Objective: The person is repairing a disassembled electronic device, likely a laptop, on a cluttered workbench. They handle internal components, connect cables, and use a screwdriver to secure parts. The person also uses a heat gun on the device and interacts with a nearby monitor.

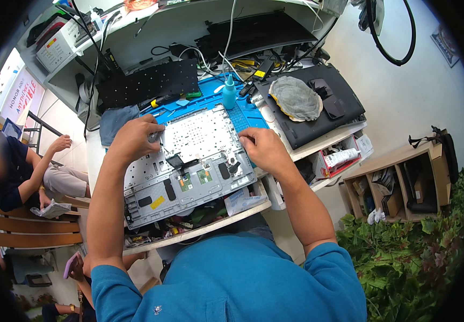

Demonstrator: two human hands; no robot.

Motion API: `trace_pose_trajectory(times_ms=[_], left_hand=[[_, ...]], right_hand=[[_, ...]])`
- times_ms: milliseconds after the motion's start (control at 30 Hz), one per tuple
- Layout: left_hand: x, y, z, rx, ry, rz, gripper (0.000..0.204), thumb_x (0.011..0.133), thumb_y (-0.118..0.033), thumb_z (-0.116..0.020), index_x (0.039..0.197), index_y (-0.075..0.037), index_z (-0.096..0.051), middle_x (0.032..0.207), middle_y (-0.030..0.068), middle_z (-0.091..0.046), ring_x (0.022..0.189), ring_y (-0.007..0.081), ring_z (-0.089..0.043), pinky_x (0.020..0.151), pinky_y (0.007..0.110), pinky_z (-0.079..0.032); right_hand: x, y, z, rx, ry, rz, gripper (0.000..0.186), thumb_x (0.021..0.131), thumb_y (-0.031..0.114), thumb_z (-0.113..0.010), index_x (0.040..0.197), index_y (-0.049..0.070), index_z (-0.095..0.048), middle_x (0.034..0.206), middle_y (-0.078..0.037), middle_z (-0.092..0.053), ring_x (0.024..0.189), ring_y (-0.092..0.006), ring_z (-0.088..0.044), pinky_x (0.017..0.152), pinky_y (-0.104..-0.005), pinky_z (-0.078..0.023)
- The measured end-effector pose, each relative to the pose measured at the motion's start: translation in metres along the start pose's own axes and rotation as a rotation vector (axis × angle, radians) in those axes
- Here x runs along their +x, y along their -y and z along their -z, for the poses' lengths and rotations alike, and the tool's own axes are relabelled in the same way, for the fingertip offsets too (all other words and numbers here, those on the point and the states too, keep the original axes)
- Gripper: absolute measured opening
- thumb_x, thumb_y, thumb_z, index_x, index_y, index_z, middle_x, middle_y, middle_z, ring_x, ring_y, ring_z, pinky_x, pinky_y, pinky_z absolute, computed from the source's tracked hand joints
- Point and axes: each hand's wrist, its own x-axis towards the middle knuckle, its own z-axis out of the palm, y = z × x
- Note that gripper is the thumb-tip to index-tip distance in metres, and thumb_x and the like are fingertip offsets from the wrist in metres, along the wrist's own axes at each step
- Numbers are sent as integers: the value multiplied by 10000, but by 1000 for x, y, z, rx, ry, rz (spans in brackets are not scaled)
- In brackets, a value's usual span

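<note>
A silver laptop top case (189, 134), its inner side facing up, lies on a blue work mat (206, 87). Above its left part is my left hand (137, 138), fingers bent and closed around a small dark thing I cannot make out. My right hand (266, 148) is curled at the case's right edge, thumb and fingertips pinched on it. Between my hands, a small black part (176, 161) with a cable sits on the case. Green circuit boards (204, 176) show along its near part. A light-blue squeeze bottle (229, 93) stands just beyond it.
At right lies a black laptop-like panel (307, 131) with a grey cloth pad (295, 99) on it. A perforated black sheet (149, 83), tools and cables fill the back. A drawer of parts (189, 224) is under the near edge. A seated person (25, 166) is at left.
</note>
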Motion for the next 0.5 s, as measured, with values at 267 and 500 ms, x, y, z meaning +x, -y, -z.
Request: trace_pose_trajectory(times_ms=[267, 500], left_hand=[[0, -1, -1, 24, 43, 24, 434, 797, -123, -797, 1229, -86, -785, 1185, 127, -703, 1066, 320, -694, 934, 401, -551], [-6, -2, 0, 69, 50, -11, 422, 872, -118, -761, 1293, -93, -749, 1224, 110, -675, 1135, 296, -668, 978, 405, -552]], right_hand=[[-1, 2, 3, -1, 72, -57, 265, 907, 170, -738, 1109, 3, -780, 908, -202, -774, 832, -343, -746, 804, -430, -579], [0, 4, 4, -24, 71, -36, 261, 900, 171, -743, 1104, 13, -779, 906, -191, -776, 852, -367, -753, 819, -447, -587]])
